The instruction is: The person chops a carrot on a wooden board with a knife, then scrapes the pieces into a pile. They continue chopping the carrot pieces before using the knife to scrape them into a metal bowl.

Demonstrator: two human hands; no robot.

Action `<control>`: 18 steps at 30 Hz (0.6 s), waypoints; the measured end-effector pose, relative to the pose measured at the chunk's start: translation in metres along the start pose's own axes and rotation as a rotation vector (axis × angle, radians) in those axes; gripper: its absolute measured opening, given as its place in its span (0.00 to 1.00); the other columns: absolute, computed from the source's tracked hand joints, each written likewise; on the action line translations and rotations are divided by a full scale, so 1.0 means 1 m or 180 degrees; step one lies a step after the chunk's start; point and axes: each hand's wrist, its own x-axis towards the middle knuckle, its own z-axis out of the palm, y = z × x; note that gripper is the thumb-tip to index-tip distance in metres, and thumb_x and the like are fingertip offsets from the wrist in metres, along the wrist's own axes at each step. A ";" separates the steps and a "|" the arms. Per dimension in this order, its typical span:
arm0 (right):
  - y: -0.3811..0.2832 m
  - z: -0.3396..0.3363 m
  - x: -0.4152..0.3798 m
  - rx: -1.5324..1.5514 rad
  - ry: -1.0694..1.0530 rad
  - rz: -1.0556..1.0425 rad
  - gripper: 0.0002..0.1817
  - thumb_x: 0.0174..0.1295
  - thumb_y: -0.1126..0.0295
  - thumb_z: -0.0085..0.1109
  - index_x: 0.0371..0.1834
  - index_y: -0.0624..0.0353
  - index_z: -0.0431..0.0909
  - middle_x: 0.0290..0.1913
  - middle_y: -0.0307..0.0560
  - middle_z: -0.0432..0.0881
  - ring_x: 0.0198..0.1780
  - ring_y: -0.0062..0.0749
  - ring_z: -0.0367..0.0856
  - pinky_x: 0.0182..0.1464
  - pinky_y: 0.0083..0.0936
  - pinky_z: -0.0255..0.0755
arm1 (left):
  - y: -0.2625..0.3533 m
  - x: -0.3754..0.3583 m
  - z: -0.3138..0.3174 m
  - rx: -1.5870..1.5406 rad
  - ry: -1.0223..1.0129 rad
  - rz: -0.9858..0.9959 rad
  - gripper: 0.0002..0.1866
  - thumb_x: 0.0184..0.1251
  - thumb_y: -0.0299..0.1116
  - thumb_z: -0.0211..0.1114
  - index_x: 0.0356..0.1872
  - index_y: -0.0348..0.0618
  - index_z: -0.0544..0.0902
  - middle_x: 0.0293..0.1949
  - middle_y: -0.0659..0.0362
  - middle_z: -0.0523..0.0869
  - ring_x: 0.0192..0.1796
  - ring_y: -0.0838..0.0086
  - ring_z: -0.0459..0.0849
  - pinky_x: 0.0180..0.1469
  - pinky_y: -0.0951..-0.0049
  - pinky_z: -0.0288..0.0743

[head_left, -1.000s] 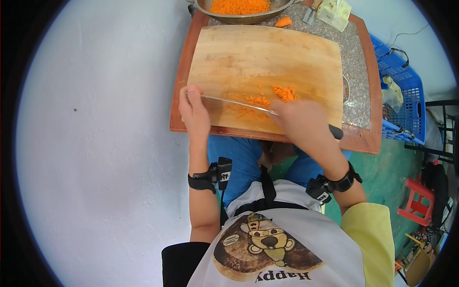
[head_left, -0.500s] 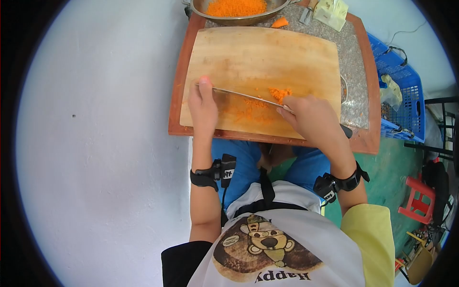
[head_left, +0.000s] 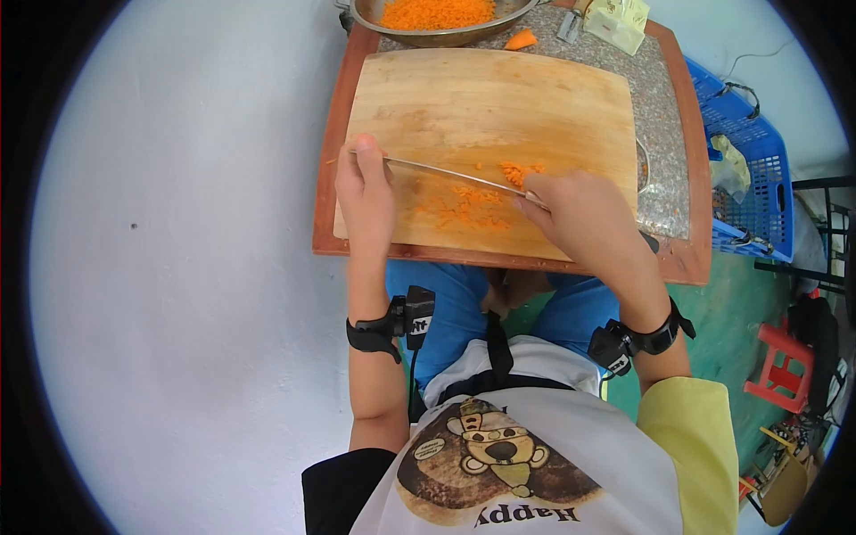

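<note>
At the left edge of the cutting board point(head_left: 464, 98), the left hand point(head_left: 366, 192) pinches the tip end of the knife point(head_left: 456, 176), its thumb on top of the spine. The blade slants across the near half of the board, over the orange bits point(head_left: 465, 212), which lie scattered toward the near edge; a denser clump point(head_left: 517, 172) sits just past the blade, close to the right hand point(head_left: 584, 209). That hand is closed around the knife's handle end.

Chopping well here likely means steadying the tip end lightly, keeping the left fingertips above the cutting edge, rocking from the right, and gathering the scatter back under the blade.

The left fingers' undersides are hidden, so how near they come to the edge cannot be told. The bowl point(head_left: 455, 37) at the table's point(head_left: 332, 143) far left is cut off by the frame. Farther right, the right hand covers most of the handle, and whether the blade touches the board is hard to make out.
</note>
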 end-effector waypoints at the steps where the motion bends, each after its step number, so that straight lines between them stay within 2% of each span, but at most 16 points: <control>1: 0.001 0.000 -0.001 -0.0001 -0.0118 0.0055 0.11 0.56 0.62 0.51 0.27 0.58 0.76 0.23 0.53 0.78 0.28 0.46 0.79 0.31 0.38 0.72 | -0.003 -0.001 0.001 0.0153 -0.0095 -0.0123 0.21 0.71 0.46 0.41 0.28 0.39 0.71 0.25 0.62 0.71 0.24 0.81 0.69 0.27 0.80 0.65; 3: 0.001 0.000 0.000 0.0001 -0.0251 0.0108 0.11 0.57 0.62 0.51 0.27 0.58 0.76 0.23 0.53 0.78 0.29 0.46 0.79 0.31 0.38 0.72 | -0.008 -0.001 0.001 0.0308 -0.0187 -0.0261 0.21 0.71 0.47 0.41 0.27 0.39 0.71 0.24 0.62 0.71 0.24 0.81 0.69 0.27 0.80 0.65; 6: 0.000 0.003 0.004 0.0027 -0.0283 0.0130 0.11 0.57 0.62 0.51 0.28 0.58 0.77 0.24 0.53 0.78 0.28 0.46 0.79 0.32 0.37 0.73 | -0.018 -0.001 -0.001 0.0248 -0.0141 -0.0003 0.21 0.70 0.47 0.42 0.27 0.39 0.70 0.22 0.62 0.70 0.24 0.81 0.69 0.27 0.80 0.64; 9: -0.008 0.007 0.013 0.0033 -0.0154 0.0027 0.12 0.57 0.62 0.51 0.27 0.58 0.77 0.24 0.53 0.78 0.30 0.45 0.79 0.33 0.37 0.73 | -0.023 0.007 -0.008 0.0247 0.0196 0.0197 0.22 0.70 0.48 0.42 0.27 0.39 0.70 0.22 0.62 0.70 0.23 0.81 0.69 0.27 0.80 0.64; 11: -0.012 0.009 0.019 0.0072 -0.0256 0.0061 0.12 0.57 0.61 0.51 0.28 0.58 0.77 0.25 0.53 0.78 0.31 0.45 0.79 0.34 0.38 0.73 | -0.011 0.012 -0.013 0.0014 0.0140 -0.0336 0.22 0.70 0.48 0.42 0.27 0.40 0.70 0.23 0.62 0.71 0.23 0.80 0.69 0.27 0.80 0.64; 15: -0.009 0.004 0.015 0.0240 -0.0060 -0.0086 0.12 0.57 0.61 0.51 0.27 0.58 0.77 0.24 0.53 0.78 0.32 0.46 0.79 0.33 0.38 0.72 | 0.002 0.007 -0.013 0.0092 0.0156 -0.0373 0.22 0.70 0.48 0.42 0.27 0.40 0.70 0.24 0.61 0.71 0.23 0.80 0.69 0.26 0.80 0.64; 18: -0.003 0.004 0.005 0.0189 0.0048 -0.0051 0.13 0.57 0.60 0.53 0.25 0.58 0.75 0.20 0.54 0.75 0.27 0.50 0.75 0.29 0.41 0.68 | -0.004 0.001 -0.006 0.0144 0.0016 -0.0331 0.22 0.70 0.49 0.43 0.27 0.40 0.71 0.25 0.61 0.71 0.23 0.80 0.69 0.26 0.80 0.64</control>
